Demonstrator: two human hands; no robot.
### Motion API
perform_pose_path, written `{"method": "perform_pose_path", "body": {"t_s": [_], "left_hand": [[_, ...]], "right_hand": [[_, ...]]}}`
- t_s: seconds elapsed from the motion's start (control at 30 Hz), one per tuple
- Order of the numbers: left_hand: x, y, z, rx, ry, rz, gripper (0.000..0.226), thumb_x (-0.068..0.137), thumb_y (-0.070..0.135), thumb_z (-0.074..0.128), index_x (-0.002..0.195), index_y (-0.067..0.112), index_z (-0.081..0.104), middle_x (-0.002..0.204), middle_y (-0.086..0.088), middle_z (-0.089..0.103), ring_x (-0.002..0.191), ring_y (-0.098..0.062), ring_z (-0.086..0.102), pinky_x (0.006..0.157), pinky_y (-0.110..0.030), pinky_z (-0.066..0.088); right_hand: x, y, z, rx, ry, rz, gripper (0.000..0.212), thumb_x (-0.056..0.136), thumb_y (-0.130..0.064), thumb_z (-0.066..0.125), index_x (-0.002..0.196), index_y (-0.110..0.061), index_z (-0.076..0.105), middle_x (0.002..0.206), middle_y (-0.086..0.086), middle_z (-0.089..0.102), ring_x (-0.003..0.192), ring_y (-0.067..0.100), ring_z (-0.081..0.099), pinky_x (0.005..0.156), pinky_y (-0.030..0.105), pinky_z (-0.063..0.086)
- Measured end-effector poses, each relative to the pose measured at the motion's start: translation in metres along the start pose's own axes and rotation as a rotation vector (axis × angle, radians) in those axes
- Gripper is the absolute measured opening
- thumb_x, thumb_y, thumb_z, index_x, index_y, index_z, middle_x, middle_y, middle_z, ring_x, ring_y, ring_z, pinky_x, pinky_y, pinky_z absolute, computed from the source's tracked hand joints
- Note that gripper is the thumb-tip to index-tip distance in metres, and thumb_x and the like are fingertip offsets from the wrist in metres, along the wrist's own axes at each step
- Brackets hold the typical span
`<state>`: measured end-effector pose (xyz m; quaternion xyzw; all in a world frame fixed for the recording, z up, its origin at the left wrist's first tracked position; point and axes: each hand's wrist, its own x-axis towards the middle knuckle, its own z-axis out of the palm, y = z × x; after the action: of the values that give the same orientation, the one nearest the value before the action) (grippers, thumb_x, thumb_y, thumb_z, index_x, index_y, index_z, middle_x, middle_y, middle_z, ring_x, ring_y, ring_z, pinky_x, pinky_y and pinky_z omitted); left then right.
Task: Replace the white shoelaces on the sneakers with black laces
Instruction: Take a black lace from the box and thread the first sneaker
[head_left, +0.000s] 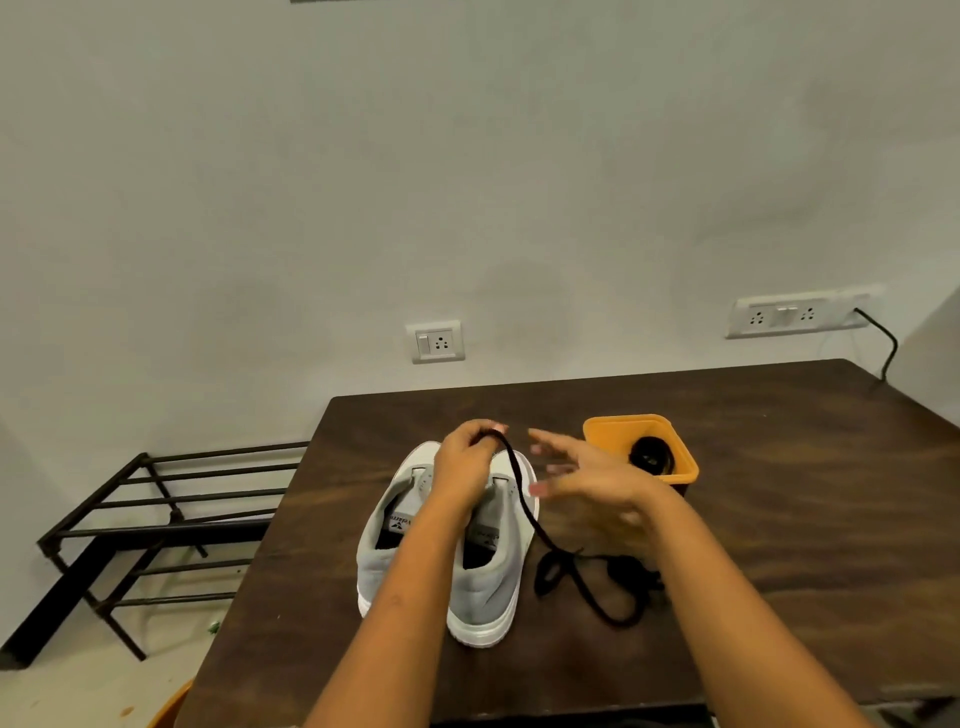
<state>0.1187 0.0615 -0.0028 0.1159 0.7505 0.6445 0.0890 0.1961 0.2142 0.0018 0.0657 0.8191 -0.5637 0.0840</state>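
Forearms (405, 597) stretch over dark wooden table (779, 493) beside white wall (467, 182).

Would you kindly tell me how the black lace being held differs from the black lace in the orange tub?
The held lace is drawn out, pinched by the left hand and trailing over a sneaker onto the table; the tub lace is bundled up. The held lace is gripped; the tub lace lies untouched inside the tub. Both are black.
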Motion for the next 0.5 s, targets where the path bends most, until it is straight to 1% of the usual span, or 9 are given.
{"method": "perform_pose_path", "body": {"t_s": [0.07,0.1,0.13,0.2,0.3,0.37,0.4,0.43,0.5], "left_hand": [[0.001,0.004,0.006,0.118,-0.06,0.057,0.028,0.085,0.005,0.059,0.109,0.019,0.059,0.106,-0.001,0.064,0.102,-0.019,0.061,0.082,-0.024,0.051],[0.003,0.004,0.007,0.154,-0.065,0.083,0.041,0.082,0.005,0.063,0.119,0.02,0.052,0.113,-0.002,0.06,0.105,-0.019,0.059,0.083,-0.024,0.051],[0.005,0.006,0.006,0.169,-0.071,0.1,0.055,0.078,0.005,0.066,0.126,0.022,0.044,0.12,-0.002,0.055,0.108,-0.018,0.057,0.086,-0.027,0.051],[0.008,0.006,0.003,0.163,-0.142,0.12,0.077,0.073,0.001,0.07,0.134,0.03,0.033,0.128,-0.002,0.046,0.113,-0.017,0.053,0.093,-0.031,0.05],[0.007,-0.002,-0.001,0.086,-0.287,0.113,0.09,0.069,-0.009,0.071,0.134,0.038,0.029,0.133,-0.001,0.039,0.122,-0.013,0.044,0.101,-0.036,0.047],[0.008,-0.013,-0.004,0.064,-0.27,0.1,0.089,0.069,-0.008,0.073,0.136,0.035,0.032,0.133,0.0,0.04,0.123,-0.01,0.042,0.103,-0.033,0.044],[0.01,-0.017,-0.005,0.154,-0.25,0.127,0.083,0.07,-0.004,0.073,0.135,0.033,0.036,0.132,0.0,0.043,0.122,-0.011,0.045,0.1,-0.029,0.044],[0.012,-0.022,-0.005,0.295,-0.244,0.167,0.071,0.074,0.0,0.072,0.132,0.029,0.044,0.13,-0.001,0.049,0.117,-0.011,0.049,0.096,-0.024,0.044],[0.016,-0.028,-0.005,0.532,-0.215,0.231,0.034,0.084,0.006,0.065,0.116,0.018,0.064,0.114,-0.005,0.064,0.094,-0.009,0.057,0.081,-0.011,0.042]], "right_hand": [[0.011,-0.016,0.009,0.234,-0.003,-0.094,0.06,0.09,-0.019,0.064,0.144,-0.023,0.038,0.134,-0.002,0.055,0.117,0.008,0.053,0.101,0.027,0.044],[0.016,-0.023,0.013,0.307,0.003,-0.095,0.048,0.093,-0.022,0.059,0.139,-0.022,0.046,0.123,-0.004,0.063,0.104,0.009,0.061,0.095,0.029,0.049],[0.02,-0.027,0.015,0.345,0.021,-0.076,0.036,0.096,-0.024,0.055,0.132,-0.02,0.053,0.106,-0.006,0.07,0.082,0.01,0.063,0.083,0.028,0.054],[0.025,-0.028,0.017,0.302,0.075,-0.049,0.025,0.098,-0.025,0.052,0.118,-0.018,0.063,0.08,-0.01,0.07,0.053,0.005,0.049,0.054,0.021,0.046],[0.032,-0.016,0.014,0.057,0.173,-0.044,0.021,0.097,-0.022,0.054,0.111,-0.016,0.068,0.071,-0.005,0.064,0.04,-0.003,0.048,0.039,0.011,0.032],[0.035,-0.004,0.011,0.02,0.209,-0.052,0.02,0.096,-0.018,0.055,0.108,-0.012,0.07,0.075,-0.001,0.066,0.051,-0.006,0.056,0.046,0.007,0.04],[0.034,0.001,0.01,0.043,0.216,-0.06,0.02,0.096,-0.017,0.055,0.108,-0.011,0.07,0.079,0.002,0.068,0.058,-0.005,0.058,0.052,0.007,0.043],[0.032,0.006,0.009,0.056,0.224,-0.067,0.02,0.096,-0.016,0.054,0.108,-0.01,0.07,0.078,0.003,0.067,0.057,-0.005,0.057,0.052,0.007,0.042],[0.029,0.012,0.004,0.065,0.239,-0.059,0.023,0.098,-0.016,0.051,0.107,-0.007,0.07,0.067,0.0,0.058,0.043,-0.004,0.047,0.044,0.009,0.033]]}}
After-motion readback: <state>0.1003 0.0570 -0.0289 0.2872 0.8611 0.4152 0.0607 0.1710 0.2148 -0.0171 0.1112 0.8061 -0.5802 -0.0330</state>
